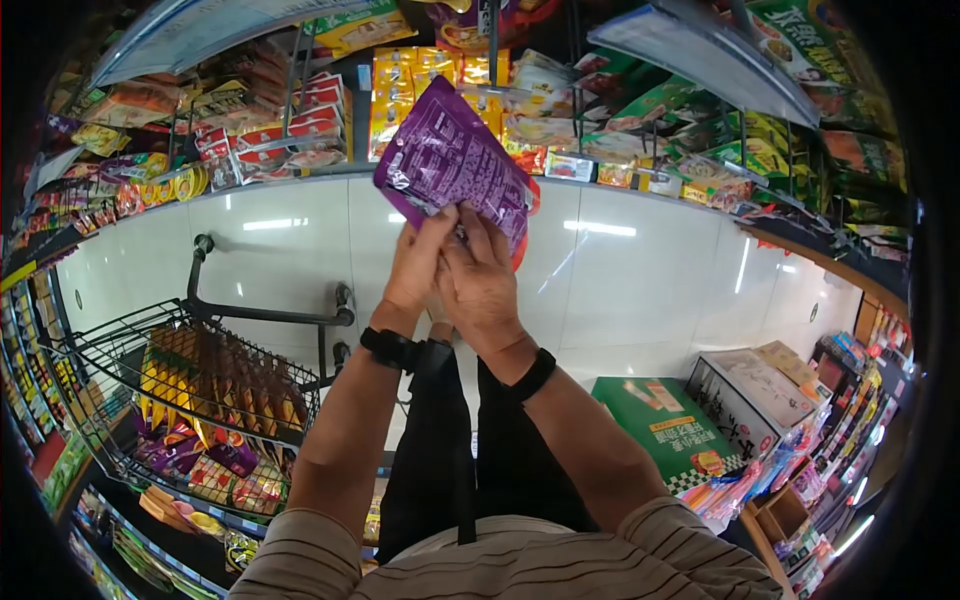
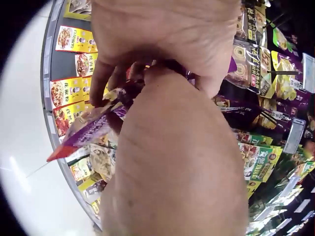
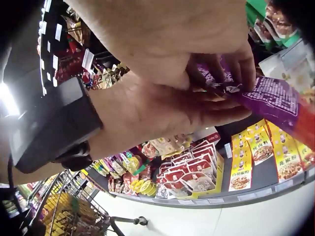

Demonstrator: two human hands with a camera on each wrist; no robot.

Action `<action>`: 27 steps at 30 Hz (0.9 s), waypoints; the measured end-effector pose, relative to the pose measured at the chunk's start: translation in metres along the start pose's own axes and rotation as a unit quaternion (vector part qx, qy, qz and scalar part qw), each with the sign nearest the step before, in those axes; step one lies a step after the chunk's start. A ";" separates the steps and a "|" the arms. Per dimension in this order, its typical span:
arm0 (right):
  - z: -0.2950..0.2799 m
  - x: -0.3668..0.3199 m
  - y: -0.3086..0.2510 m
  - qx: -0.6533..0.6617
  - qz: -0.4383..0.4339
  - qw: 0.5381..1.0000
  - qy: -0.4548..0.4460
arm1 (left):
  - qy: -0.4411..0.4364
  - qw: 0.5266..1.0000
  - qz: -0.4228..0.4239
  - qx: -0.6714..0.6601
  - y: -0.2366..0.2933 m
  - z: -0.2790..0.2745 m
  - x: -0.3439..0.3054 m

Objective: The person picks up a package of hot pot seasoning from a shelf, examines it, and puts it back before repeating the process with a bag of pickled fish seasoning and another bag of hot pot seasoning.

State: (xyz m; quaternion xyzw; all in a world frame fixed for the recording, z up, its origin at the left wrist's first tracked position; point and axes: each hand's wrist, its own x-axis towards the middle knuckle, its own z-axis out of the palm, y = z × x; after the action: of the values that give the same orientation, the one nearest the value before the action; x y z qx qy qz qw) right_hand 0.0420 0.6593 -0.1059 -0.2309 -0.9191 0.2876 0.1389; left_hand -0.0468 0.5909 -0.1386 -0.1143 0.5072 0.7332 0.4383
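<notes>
Both hands hold a purple pouch (image 1: 455, 160) with white printing and a red edge out in front of the body. My left hand (image 1: 412, 268) grips its near edge, thumb lying on the printed face. Close beside it, my right hand (image 1: 478, 280) holds the same edge with its fingers bent over the pouch. In the right wrist view the purple pouch (image 3: 275, 101) shows between the fingers, its near edge crumpled. The forearm hides much of the pouch (image 2: 91, 129) in the left wrist view.
Shelves of packets (image 1: 280, 130) run across the far side. A black wire shopping cart (image 1: 190, 310) with several packets stands at left. A green box (image 1: 655, 420) and a white carton (image 1: 750, 395) are at right. Clear sign panels (image 1: 710, 60) overhang the shelves.
</notes>
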 end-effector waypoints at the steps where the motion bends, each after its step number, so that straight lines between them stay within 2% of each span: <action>1: -0.002 -0.001 -0.003 0.016 -0.009 1.000 -0.007 | 0.022 0.999 -0.009 -0.026 0.002 -0.006 0.003; 3: -0.001 -0.009 -0.003 0.053 -0.008 0.998 -0.036 | 0.078 0.994 -0.015 -0.070 0.003 -0.011 0.009; 4: 0.000 -0.012 -0.002 0.072 -0.009 0.996 -0.051 | 0.073 0.995 -0.020 -0.063 0.000 -0.020 0.015; 8: -0.005 -0.022 0.021 0.216 0.080 0.972 -0.051 | 0.072 0.995 -0.053 -0.048 -0.002 -0.047 0.024; 9: -0.007 -0.023 0.029 0.168 0.067 0.983 -0.010 | 0.071 0.995 -0.058 -0.051 -0.001 -0.051 0.028; 10: -0.011 -0.024 0.041 0.189 0.093 0.977 -0.016 | 0.069 0.994 -0.063 -0.055 -0.001 -0.053 0.028; 11: -0.015 -0.026 0.053 0.210 0.119 0.970 -0.021 | 0.058 0.998 -0.018 0.020 -0.001 -0.055 0.025; 15: -0.029 -0.021 0.085 0.267 0.161 0.950 -0.015 | 0.043 0.995 -0.086 -0.021 -0.004 -0.083 0.046; 17: -0.030 -0.023 0.090 0.268 0.180 0.946 -0.015 | 0.040 0.998 -0.026 0.043 -0.027 -0.103 0.053; 19: -0.032 -0.012 0.087 0.288 0.181 0.940 -0.014 | 0.056 0.995 -0.084 -0.007 -0.005 -0.078 0.049; 20: -0.025 -0.015 0.097 0.251 0.160 0.954 -0.044 | 0.049 0.995 -0.086 0.014 -0.003 -0.074 0.046; 25: -0.004 -0.011 0.069 0.154 0.042 0.981 -0.114 | 0.134 0.976 -0.033 0.169 0.000 -0.014 0.007; 27: -0.004 -0.007 0.063 0.132 0.054 0.981 -0.135 | 0.135 0.977 -0.007 0.164 -0.009 -0.002 0.000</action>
State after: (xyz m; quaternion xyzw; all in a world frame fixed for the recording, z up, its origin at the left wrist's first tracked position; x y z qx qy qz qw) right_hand 0.0709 0.7037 -0.1414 -0.2193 -0.8693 0.4422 0.0273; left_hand -0.0402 0.5906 -0.1453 -0.1428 0.6741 0.6150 0.3834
